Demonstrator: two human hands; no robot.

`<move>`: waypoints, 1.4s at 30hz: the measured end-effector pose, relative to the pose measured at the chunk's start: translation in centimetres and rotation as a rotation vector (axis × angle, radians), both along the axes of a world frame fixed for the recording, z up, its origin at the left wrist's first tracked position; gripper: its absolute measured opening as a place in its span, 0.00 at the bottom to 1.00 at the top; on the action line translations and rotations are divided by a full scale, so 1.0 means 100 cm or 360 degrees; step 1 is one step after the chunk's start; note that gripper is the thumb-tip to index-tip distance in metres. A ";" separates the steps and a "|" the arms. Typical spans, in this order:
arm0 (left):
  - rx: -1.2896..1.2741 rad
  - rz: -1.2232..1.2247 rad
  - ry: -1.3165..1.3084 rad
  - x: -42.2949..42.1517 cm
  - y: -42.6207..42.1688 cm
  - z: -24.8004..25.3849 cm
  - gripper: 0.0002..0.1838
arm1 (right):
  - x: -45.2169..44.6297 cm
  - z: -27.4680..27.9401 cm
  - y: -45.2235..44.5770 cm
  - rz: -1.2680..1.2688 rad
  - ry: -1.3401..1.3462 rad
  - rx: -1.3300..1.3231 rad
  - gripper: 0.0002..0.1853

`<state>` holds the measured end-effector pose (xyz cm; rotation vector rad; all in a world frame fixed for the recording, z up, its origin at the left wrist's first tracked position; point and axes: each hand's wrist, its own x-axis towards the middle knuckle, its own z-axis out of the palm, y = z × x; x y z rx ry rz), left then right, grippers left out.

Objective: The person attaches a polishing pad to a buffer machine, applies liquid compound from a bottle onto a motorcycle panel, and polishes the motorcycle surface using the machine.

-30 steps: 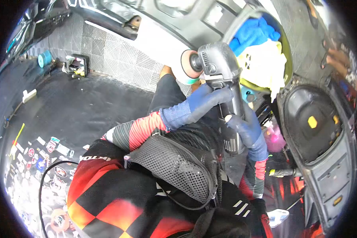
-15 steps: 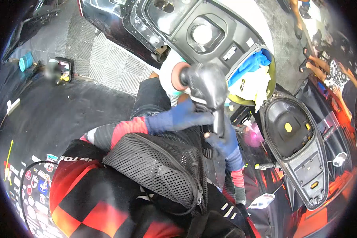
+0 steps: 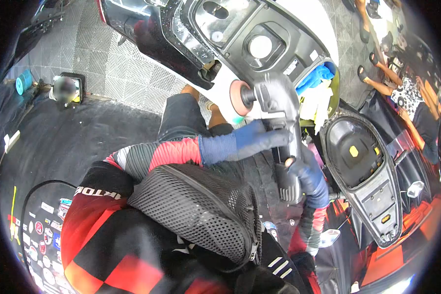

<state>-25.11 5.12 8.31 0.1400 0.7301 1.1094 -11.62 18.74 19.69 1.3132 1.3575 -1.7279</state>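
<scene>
A black polisher (image 3: 279, 95) with a round orange pad (image 3: 240, 98) is in front of me. Its pad faces the glossy white side panel (image 3: 221, 90) of a scooter and appears to touch it. My right hand (image 3: 308, 176), in a blue glove, is closed around the polisher's handle. My left hand (image 3: 252, 140), also gloved in blue, lies across the tool below its head, with the fingers against the neck; these are slightly blurred. Above the polisher is the scooter's black seat compartment (image 3: 245, 36), its seat off.
A bucket (image 3: 334, 93) holding blue and pale yellow cloths stands beside the scooter. Another scooter with an open black compartment (image 3: 353, 147) is at right. A seated person (image 3: 409, 98) is at far right. A work lamp (image 3: 68, 89) and teal roll (image 3: 23, 82) lie left.
The polisher and both my hands have shifted right in view, and more of the handle's lower end shows. The scooter has moved slightly right in view too.
</scene>
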 end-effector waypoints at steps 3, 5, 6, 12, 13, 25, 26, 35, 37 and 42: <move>-0.0040 0.0157 0.0054 -0.016 0.006 0.004 0.20 | -0.017 -0.003 0.010 -0.0089 -0.0011 -0.0047 0.36; -0.0065 0.0143 0.0011 -0.021 0.009 0.009 0.20 | -0.013 -0.009 0.018 -0.0084 0.0034 -0.0145 0.37; -0.0089 0.0124 -0.0033 -0.021 0.009 0.010 0.20 | -0.012 -0.006 0.017 -0.0081 0.0027 -0.0148 0.37; -0.0039 0.0310 -0.0528 0.060 0.020 -0.016 0.18 | 0.016 0.019 0.009 -0.0270 -0.0272 -0.0026 0.32; -0.0016 0.0397 -0.0701 0.067 0.022 -0.016 0.19 | 0.024 0.021 0.008 -0.0271 -0.0292 -0.0027 0.32; 0.0266 -0.0063 -0.0058 -0.024 -0.017 -0.010 0.17 | 0.021 -0.012 -0.031 -0.0090 0.0036 0.0155 0.41; 0.0288 -0.0009 -0.0119 -0.024 -0.022 -0.013 0.17 | 0.016 -0.018 -0.038 0.0003 0.0052 0.0220 0.42; 0.0284 -0.0106 -0.0264 0.038 -0.007 -0.019 0.13 | 0.084 -0.011 -0.064 -0.0418 -0.0071 0.0244 0.33; 0.0242 -0.0147 -0.0231 0.048 -0.006 -0.024 0.12 | 0.087 -0.011 -0.059 -0.0324 -0.0036 0.0280 0.33; 0.0340 -0.0043 -0.0080 0.010 -0.020 -0.022 0.14 | 0.040 -0.019 -0.057 -0.0272 0.0083 0.0194 0.40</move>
